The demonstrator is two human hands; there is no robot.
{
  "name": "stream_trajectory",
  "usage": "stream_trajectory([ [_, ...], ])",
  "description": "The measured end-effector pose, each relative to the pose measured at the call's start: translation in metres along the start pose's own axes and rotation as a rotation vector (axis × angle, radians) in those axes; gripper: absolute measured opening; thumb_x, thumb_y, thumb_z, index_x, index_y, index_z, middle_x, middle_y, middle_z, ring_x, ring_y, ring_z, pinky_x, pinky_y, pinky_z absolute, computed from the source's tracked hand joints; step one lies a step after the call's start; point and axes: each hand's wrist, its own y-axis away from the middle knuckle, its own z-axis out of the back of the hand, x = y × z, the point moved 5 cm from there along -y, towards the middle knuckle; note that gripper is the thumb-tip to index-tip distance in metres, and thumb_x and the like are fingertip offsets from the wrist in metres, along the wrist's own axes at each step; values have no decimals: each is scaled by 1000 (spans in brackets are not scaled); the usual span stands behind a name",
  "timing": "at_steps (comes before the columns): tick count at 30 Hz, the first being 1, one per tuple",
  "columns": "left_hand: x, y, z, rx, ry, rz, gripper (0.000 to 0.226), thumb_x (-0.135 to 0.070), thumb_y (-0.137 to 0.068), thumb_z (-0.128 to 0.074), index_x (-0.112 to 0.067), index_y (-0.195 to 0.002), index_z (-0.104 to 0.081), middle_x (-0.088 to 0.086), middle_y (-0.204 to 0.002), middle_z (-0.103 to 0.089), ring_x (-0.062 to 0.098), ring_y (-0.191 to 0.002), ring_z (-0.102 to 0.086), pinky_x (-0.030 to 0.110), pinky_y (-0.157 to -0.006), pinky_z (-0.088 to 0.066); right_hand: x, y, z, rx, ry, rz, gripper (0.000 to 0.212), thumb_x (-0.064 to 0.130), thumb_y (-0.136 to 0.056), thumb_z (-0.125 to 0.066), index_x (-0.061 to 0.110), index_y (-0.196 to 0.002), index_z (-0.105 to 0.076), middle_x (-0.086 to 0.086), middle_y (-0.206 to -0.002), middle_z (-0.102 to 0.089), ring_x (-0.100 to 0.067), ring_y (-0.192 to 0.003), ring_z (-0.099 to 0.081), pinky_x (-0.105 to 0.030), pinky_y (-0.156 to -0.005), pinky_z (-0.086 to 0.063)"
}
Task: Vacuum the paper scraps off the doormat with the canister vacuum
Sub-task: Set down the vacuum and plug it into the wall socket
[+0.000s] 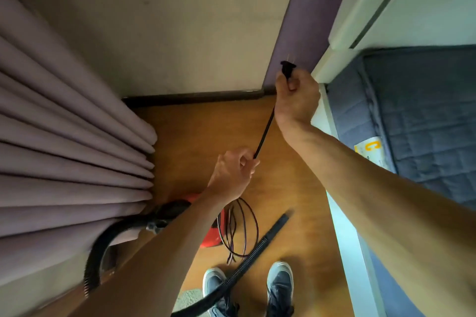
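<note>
Centre right, the person's right hand (296,100) is pinching the black plug (287,68), its prongs pointing at the purple wall strip (304,20), while the left hand (233,170) below is curling its fingers round the cord (264,131). The red canister vacuum (211,237) is sitting at lower centre under the left forearm, its hose (257,244) trailing past the shoes, and no scraps are showing. No socket is showing either, so the prongs could be jabbing bare wall, and the slack cord loops (242,229) by the feet could be catching a shoe.

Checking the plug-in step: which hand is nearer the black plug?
Right. The right hand grips the plug itself; the left hand holds the cord lower down, apart from the plug.
</note>
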Motion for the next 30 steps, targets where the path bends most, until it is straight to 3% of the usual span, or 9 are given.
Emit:
stream_trajectory([
  [3,-53,-7,1,-2,40,-35,26,-14,-96,-62,-23,-72,-63,-6,-66,-66,-1,-57,-61,11,-56,-47,29,-30,30,-52,-26,18,11,18,-93,-62,8,-91,-66,17,-63,-46,1,-57,-45,-12,-60,-37],
  [8,-143,-20,12,-60,63,-78,18,-15,-95,-63,-7,-82,-71,-1,-72,-70,7,-64,-66,15,-57,-52,92,-77,83,-90,-52,94,16,20,-94,-60,7,-97,-69,11,-66,-53,-4,-59,-48,-26,-62,-42],
  [12,-217,-29,22,-109,75,-110,13,-14,-92,-66,-12,-80,-71,2,-70,-70,11,-63,-66,26,-64,-56,148,-114,129,-115,-63,152,17,23,-96,-58,9,-95,-68,14,-61,-49,-2,-53,-46,-12,-53,-33],
  [17,-301,-34,36,-152,65,-151,12,-9,-91,-65,-1,-83,-67,16,-73,-67,30,-68,-67,44,-63,-57,218,-148,184,-133,-89,245,17,19,-96,-61,5,-97,-69,17,-59,-45,1,-52,-44,-5,-51,-33],
  [25,-395,-27,50,-211,63,-160,10,-12,-91,-68,-5,-84,-68,16,-74,-68,27,-66,-68,36,-61,-57,291,-174,245,-148,-49,353,17,20,-96,-60,6,-92,-68,13,-58,-48,-1,-51,-44,-7,-52,-34],
  [30,-416,-25,61,-230,19,-173,8,-13,-91,-68,-13,-83,-67,3,-74,-67,22,-70,-67,30,-64,-57,310,-178,255,-177,-2,374,20,23,-99,-56,8,-98,-70,1,-74,-62,-11,-59,-47,-9,-48,-30],
])
